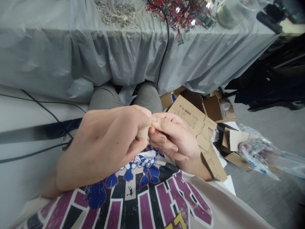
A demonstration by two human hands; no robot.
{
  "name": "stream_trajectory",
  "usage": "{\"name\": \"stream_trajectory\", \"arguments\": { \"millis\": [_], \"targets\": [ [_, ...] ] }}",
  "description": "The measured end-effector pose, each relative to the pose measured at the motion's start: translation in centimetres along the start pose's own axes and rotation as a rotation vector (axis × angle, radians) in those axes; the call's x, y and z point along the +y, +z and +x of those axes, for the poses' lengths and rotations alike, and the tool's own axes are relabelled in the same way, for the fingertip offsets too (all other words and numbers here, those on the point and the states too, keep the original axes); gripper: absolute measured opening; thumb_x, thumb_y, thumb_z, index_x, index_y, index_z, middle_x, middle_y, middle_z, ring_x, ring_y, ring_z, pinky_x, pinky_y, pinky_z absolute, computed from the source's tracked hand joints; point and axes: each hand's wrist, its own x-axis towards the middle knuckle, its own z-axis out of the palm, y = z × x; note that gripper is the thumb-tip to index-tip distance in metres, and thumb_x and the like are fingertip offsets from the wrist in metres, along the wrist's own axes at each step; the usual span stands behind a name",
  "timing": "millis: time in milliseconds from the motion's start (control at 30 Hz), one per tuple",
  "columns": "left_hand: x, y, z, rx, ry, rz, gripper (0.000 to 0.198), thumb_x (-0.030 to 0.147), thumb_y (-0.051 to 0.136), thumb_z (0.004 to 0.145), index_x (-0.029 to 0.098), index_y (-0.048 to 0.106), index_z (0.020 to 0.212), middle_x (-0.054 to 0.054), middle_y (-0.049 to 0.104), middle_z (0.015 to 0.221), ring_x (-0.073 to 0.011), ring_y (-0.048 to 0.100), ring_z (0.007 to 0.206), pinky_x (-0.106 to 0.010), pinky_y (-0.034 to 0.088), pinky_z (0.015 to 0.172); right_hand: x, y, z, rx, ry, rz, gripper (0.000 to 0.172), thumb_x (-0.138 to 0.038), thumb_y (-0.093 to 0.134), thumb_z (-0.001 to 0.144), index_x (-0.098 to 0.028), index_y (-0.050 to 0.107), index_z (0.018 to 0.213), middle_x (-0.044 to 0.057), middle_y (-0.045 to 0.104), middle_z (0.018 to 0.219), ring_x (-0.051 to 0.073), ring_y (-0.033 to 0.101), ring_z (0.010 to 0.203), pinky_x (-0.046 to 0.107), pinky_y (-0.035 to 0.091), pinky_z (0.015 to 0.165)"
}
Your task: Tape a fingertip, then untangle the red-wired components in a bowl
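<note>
My left hand (107, 140) is closed, its back towards me and its fingers curled inward. A pale strip, perhaps a plaster, shows on one finger. Against its fingertips my right hand (172, 135) is closed in a pinch, thumb on top and the other fingers bent beneath. The fingertips of both hands meet in front of my printed shirt (150, 197). Whatever lies between them, if anything, is hidden by the fingers.
A table with a grey plastic cover (133, 60) stands ahead, bearing small metal parts (119, 14), red wires (181, 12) and a black cable (166, 41). Flattened cardboard (190, 114), open boxes (215, 108) and clear plastic bags (267, 152) lie to the right.
</note>
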Motion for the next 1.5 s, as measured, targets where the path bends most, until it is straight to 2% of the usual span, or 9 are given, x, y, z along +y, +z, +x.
{"name": "stream_trajectory", "arguments": {
  "millis": [167, 500, 767, 1033, 1133, 1233, 1300, 1367, 1500],
  "targets": [
    [-0.2, 0.2, -0.1, 0.008, 0.022, -0.013, 0.032, 0.012, 0.062, 0.095, 0.025, 0.038, 0.077, 0.007, 0.047, 0.074, -0.0089, 0.049, 0.064, -0.025, 0.047, 0.063, 0.0, -0.1, 0.1, -0.004, 0.004, 0.018, 0.032, -0.034, 0.066, 0.108, -0.013, 0.068, 0.084, -0.009, 0.049, 0.057, -0.001, 0.021, 0.035, 0.012, 0.018, 0.034],
    [-0.4, 0.3, -0.5, 0.02, 0.024, 0.022, 0.029, 0.012, 0.061, 0.097, 0.025, 0.041, 0.08, 0.008, 0.05, 0.074, -0.007, 0.048, 0.059, -0.024, 0.051, 0.066, 0.0, 0.0, 0.1, -0.004, 0.009, 0.012, 0.032, -0.035, 0.065, 0.109, -0.013, 0.069, 0.085, -0.01, 0.048, 0.057, -0.002, 0.021, 0.034, 0.011, 0.018, 0.033],
    [-0.5, 0.4, -0.5, 0.012, 0.013, 0.015, 0.035, 0.014, 0.06, 0.097, 0.025, 0.033, 0.078, 0.007, 0.051, 0.074, -0.0087, 0.048, 0.06, -0.026, 0.052, 0.066, -0.2, 0.1, 0.1, 0.004, 0.011, 0.004, 0.033, -0.035, 0.065, 0.108, -0.013, 0.068, 0.084, -0.01, 0.046, 0.056, -0.001, 0.019, 0.035, 0.012, 0.018, 0.034],
    [0.9, -0.6, 1.2, 0.116, 0.013, -0.034, 0.034, 0.014, 0.063, 0.096, 0.023, 0.042, 0.071, 0.006, 0.068, 0.092, -0.0073, 0.061, 0.074, -0.026, 0.056, 0.074, 0.7, -0.4, 0.3, -0.036, -0.115, -0.075, 0.039, -0.045, 0.06, 0.109, -0.018, 0.062, 0.081, -0.011, 0.04, 0.057, 0.002, 0.02, 0.039, 0.014, 0.018, 0.036],
    [1.4, -1.2, 1.6, 0.206, -0.015, -0.038, 0.023, 0.021, 0.072, 0.091, 0.025, 0.057, 0.074, 0.0, 0.064, 0.092, -0.0139, 0.063, 0.091, -0.033, 0.057, 0.085, 0.8, -0.5, -0.2, 0.036, -0.419, -0.394, 0.032, -0.039, 0.056, 0.111, -0.02, 0.067, 0.087, -0.007, 0.051, 0.062, 0.005, 0.035, 0.041, 0.017, 0.03, 0.039],
    [1.7, -1.5, 1.4, 0.256, -0.114, -0.088, 0.009, 0.028, 0.076, 0.086, 0.027, 0.067, 0.085, -0.004, 0.063, 0.109, -0.019, 0.064, 0.101, -0.039, 0.064, 0.088, 0.1, -0.7, -0.8, 0.165, -0.91, -1.069, 0.01, -0.018, 0.066, 0.104, -0.02, 0.076, 0.107, 0.003, 0.075, 0.087, 0.012, 0.066, 0.07, 0.025, 0.053, 0.062],
    [2.0, -1.6, 1.1, 0.28, -0.162, -0.158, 0.009, 0.029, 0.076, 0.086, 0.03, 0.069, 0.091, -0.004, 0.06, 0.121, -0.0192, 0.066, 0.099, -0.037, 0.069, 0.077, -0.5, -1.1, -1.1, 0.131, -1.13, -1.449, 0.022, -0.012, 0.071, 0.099, -0.017, 0.077, 0.121, 0.006, 0.079, 0.098, 0.015, 0.07, 0.077, 0.029, 0.055, 0.067],
    [2.3, -1.7, 0.7, 0.302, -0.174, -0.217, 0.013, 0.027, 0.077, 0.086, 0.033, 0.069, 0.095, -0.001, 0.059, 0.127, -0.0196, 0.068, 0.103, -0.034, 0.072, 0.072, -0.9, -1.5, -1.3, 0.11, -1.189, -1.64, 0.033, -0.012, 0.073, 0.098, -0.017, 0.075, 0.131, 0.006, 0.079, 0.099, 0.014, 0.066, 0.07, 0.031, 0.049, 0.062],
    [1.8, -1.7, 0.0, 0.336, -0.23, -0.241, 0.026, 0.029, 0.08, 0.089, 0.04, 0.069, 0.11, 0.001, 0.059, 0.14, -0.0242, 0.071, 0.12, -0.034, 0.076, 0.08, -1.1, -1.7, -2.1, 0.15, -1.134, -1.704, 0.037, -0.016, 0.069, 0.101, -0.02, 0.074, 0.137, 0.005, 0.078, 0.101, 0.013, 0.058, 0.063, 0.033, 0.044, 0.06]
  ]
}}
